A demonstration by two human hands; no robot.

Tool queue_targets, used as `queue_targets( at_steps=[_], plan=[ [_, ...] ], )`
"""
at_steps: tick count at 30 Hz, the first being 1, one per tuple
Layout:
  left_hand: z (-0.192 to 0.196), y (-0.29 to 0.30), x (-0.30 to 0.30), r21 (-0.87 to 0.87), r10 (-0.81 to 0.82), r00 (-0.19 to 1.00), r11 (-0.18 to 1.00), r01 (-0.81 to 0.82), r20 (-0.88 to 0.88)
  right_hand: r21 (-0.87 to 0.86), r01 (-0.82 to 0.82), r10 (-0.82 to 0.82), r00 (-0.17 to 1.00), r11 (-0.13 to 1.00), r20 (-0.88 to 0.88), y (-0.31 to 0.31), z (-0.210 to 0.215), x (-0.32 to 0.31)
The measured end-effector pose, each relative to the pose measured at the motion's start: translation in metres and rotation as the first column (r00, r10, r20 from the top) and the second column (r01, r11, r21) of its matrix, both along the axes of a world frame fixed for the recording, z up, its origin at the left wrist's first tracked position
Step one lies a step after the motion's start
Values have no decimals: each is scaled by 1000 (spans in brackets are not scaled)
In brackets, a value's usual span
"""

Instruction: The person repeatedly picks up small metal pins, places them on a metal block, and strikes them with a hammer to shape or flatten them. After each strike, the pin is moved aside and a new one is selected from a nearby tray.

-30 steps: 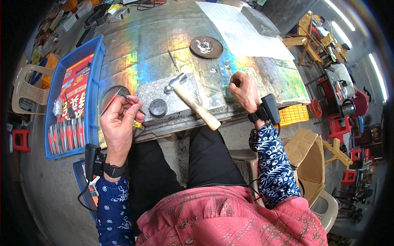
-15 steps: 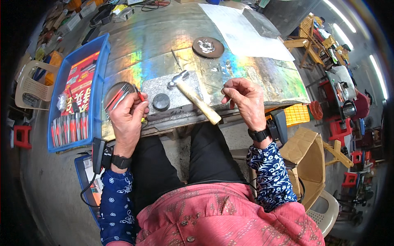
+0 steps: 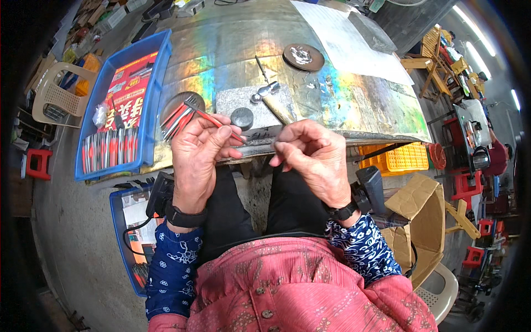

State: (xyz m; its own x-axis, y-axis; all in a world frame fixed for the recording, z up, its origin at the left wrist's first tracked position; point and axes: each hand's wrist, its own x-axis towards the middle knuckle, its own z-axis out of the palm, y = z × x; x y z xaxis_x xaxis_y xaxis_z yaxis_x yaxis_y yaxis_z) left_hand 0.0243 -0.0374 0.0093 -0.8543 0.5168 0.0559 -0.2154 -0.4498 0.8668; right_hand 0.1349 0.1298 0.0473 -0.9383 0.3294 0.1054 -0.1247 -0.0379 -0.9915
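My left hand is raised in front of me and grips a bundle of thin red-and-black tools that fan out to the upper left. My right hand is close beside it, fingers pinched together on something small that I cannot make out. Just beyond the hands a hammer with a wooden handle lies on a grey stone slab, next to a small round black puck.
The shiny metal-covered table carries a dark round dish and a sheet of paper. A blue tray of red tools sits at the left. A cardboard box, yellow crate and stools stand on the right.
Both hands have come off the table edge and drawn together toward me. My right hand moved left to meet the left, which still holds the tool bundle.
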Motion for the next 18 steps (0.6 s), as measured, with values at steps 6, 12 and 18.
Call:
queue_targets(
  at_steps=[6, 12, 18],
  plan=[
    [4, -3, 13, 137, -84, 986, 989, 64, 144, 58, -15, 15, 1000, 998, -6, -18, -3, -4],
    [4, -4, 19, 197, -133, 967, 976, 90, 216, 115, 45, -36, 996, 992, -79, -25, -10, -4],
    [2, -4, 19, 210, -128, 963, 975, 78, 237, 169, 54, -39, 995, 984, -89, -26, -12, -3]
  ],
)
